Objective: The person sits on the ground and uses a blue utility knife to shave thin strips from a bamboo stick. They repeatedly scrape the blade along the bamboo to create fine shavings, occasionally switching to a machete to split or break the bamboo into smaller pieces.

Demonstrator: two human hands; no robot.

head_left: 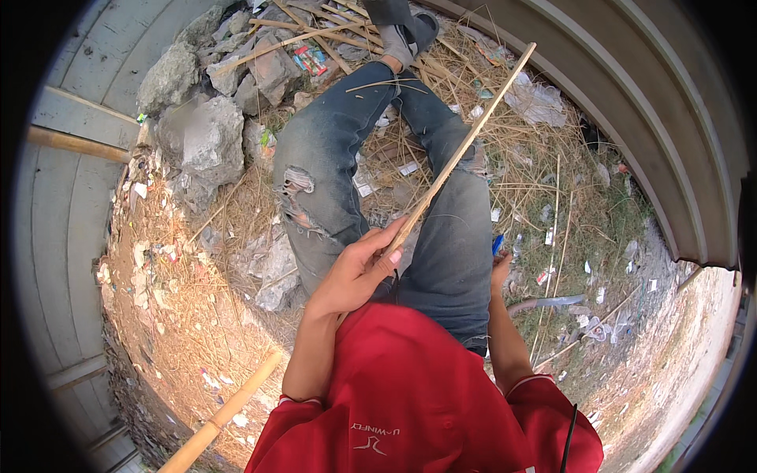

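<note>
My left hand is closed around a long, flat strip of split bamboo. The strip slants over my jeans, its far end up to the right and its near end by my red shirt. Low beside my right thigh is my right hand, partly hidden by the leg, with its visible fingers closed. A small blue object sticks out at its fingertips; its kind does not show. Just right of that wrist a curved grey strip lies on the ground.
Broken concrete lumps are heaped at the far left, with thin bamboo strips beyond my knees. A thicker bamboo pole lies at the near left. Corrugated metal sheeting stands along the right. Dry grass and litter cover the ground.
</note>
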